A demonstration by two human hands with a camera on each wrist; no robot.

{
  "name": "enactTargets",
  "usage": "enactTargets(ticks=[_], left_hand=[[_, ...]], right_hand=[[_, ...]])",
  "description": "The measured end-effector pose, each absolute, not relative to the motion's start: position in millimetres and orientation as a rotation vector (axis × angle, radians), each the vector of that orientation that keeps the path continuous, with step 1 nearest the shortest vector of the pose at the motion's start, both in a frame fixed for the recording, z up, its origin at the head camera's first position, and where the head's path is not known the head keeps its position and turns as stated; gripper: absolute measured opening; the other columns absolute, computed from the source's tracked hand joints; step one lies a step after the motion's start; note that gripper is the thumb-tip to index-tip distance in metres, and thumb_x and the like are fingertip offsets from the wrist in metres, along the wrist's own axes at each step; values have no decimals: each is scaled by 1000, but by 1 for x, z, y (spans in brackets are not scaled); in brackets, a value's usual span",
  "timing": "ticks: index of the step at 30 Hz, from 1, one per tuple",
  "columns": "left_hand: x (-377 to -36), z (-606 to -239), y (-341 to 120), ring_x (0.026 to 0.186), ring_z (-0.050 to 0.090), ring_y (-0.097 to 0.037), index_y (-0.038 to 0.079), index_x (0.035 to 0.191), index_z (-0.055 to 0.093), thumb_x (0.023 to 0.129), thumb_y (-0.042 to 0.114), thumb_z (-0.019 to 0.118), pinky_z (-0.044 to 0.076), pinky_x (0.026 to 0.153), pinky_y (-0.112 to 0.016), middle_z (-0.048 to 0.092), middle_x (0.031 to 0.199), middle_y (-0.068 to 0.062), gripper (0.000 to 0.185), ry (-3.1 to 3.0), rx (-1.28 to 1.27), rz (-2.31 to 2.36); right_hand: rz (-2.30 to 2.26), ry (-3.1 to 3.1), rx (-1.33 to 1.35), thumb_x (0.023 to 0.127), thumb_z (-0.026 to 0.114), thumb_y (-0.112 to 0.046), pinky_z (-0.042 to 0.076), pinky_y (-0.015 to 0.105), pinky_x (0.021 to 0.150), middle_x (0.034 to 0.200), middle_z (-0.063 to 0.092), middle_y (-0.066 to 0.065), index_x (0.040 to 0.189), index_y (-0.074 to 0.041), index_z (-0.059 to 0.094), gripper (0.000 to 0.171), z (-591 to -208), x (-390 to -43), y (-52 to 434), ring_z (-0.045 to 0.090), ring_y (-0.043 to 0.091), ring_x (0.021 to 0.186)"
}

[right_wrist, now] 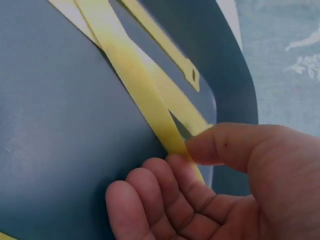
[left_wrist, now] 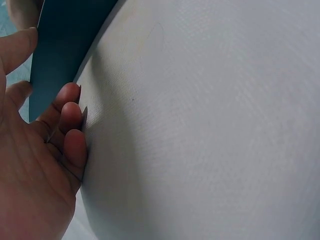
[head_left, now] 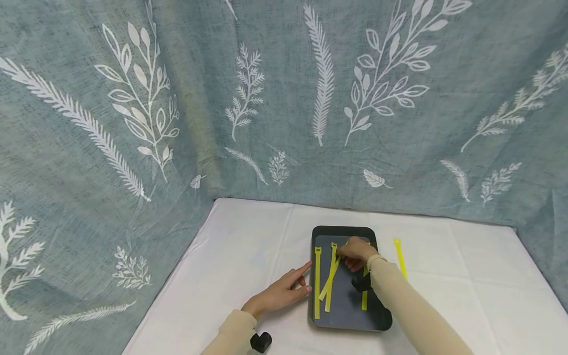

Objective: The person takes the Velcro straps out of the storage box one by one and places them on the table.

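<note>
The flat, fabric-like yellow strap [right_wrist: 137,85] slants over a second flat yellow strap [head_left: 328,303] inside the dark grey rectangular tray [head_left: 350,315], its far-right end pinched by my nearer right hand [head_left: 356,252], while my left hand [head_left: 284,291], grasping nothing, touches the left wall.

Head cam: looks forward and down from above, farthest of three; takes in whole tray [head_left: 346,301], white surface [head_left: 248,246], both forearms, patterned cloth [head_left: 275,98] behind. Left wrist cam: very near, set behind left fingers [left_wrist: 75,145], which sit at left edge; mostly surface, tray wall only in upper left. Right wrist cam: close, faces down into tray past right fingers [right_wrist: 125,205], cloth in upper right corner. Head and right wrist share crossed yellow straps [right_wrist: 137,80]; head and left wrist share tray side by left fingers.
</note>
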State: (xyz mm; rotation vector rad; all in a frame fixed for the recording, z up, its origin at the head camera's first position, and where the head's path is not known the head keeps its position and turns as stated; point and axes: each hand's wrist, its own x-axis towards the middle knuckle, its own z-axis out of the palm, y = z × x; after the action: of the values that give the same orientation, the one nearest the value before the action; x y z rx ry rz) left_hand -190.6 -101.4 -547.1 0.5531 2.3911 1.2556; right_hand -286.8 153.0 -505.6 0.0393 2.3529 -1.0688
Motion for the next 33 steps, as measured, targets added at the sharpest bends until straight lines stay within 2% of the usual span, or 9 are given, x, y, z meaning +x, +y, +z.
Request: enactTargets(ticks=[5, 13, 19, 21, 24, 28, 30, 33], left_hand=[[-192, -547, -102, 81, 41, -6, 22, 162, 28, 104, 35, 58, 36, 73, -20, 52, 108, 1, 67, 2400, 558, 1244], [-190, -545, -103, 81, 42, -6, 22, 161, 30, 103, 33, 59, 36, 72, -21, 52, 109, 0, 66, 2388, 532, 1274], [-194, -541, -100, 87, 46, -10, 21, 160, 33, 106, 31, 53, 39, 77, -25, 53, 109, -2, 58, 2381, 473, 1303], [-196, -538, -98, 92, 45, -11, 23, 158, 37, 107, 31, 52, 40, 80, -27, 51, 111, -2, 54, 2472, 476, 1222], [-200, -531, -90, 101, 43, -16, 23, 149, 53, 106, 28, 53, 42, 84, -33, 49, 119, -5, 43, 2708, 553, 1002], [-208, -513, -72, 121, 45, -27, 26, 129, 70, 104, 23, 51, 42, 99, -43, 50, 139, -9, 32, 2909, 729, 581], [-213, -505, -61, 132, 42, -30, 30, 129, 71, 105, 22, 49, 38, 108, -46, 47, 148, -9, 33, 2914, 804, 370], [-218, -501, -50, 142, 36, -32, 33, 137, 64, 104, 22, 49, 32, 116, -46, 41, 155, -9, 39, 2898, 872, 117]], right_hand=[[-1133, 2271, 37, 97, 54, -23, 57, 30, 59, 70, 60, 6, 88, -1, 64, 26, -503, -290, 158, 58, 15, 59], [-1202, 2210, 99, 96, 54, -24, 55, 28, 59, 70, 64, 4, 89, -3, 62, 23, -507, -292, 160, 60, 13, 59], [-1187, 2231, 97, 95, 56, -22, 55, 28, 59, 71, 63, 5, 91, -3, 62, 21, -508, -290, 156, 60, 14, 60], [-1172, 2243, 98, 95, 57, -22, 55, 28, 58, 71, 63, 5, 91, -3, 62, 21, -508, -290, 155, 61, 14, 60], [-1142, 2264, 98, 95, 57, -23, 55, 29, 58, 70, 64, 5, 90, -4, 63, 21, -509, -292, 155, 61, 14, 59], [-1070, 2308, 90, 95, 58, -25, 53, 29, 56, 67, 64, 3, 84, -6, 65, 23, -511, -295, 157, 61, 13, 57], [-1041, 2324, 91, 95, 58, -26, 53, 29, 56, 66, 63, 2, 82, -7, 66, 24, -512, -297, 158, 61, 12, 56], [-1025, 2335, 86, 95, 59, -26, 52, 29, 55, 64, 63, 2, 81, -7, 67, 25, -513, -299, 157, 62, 13, 56]])
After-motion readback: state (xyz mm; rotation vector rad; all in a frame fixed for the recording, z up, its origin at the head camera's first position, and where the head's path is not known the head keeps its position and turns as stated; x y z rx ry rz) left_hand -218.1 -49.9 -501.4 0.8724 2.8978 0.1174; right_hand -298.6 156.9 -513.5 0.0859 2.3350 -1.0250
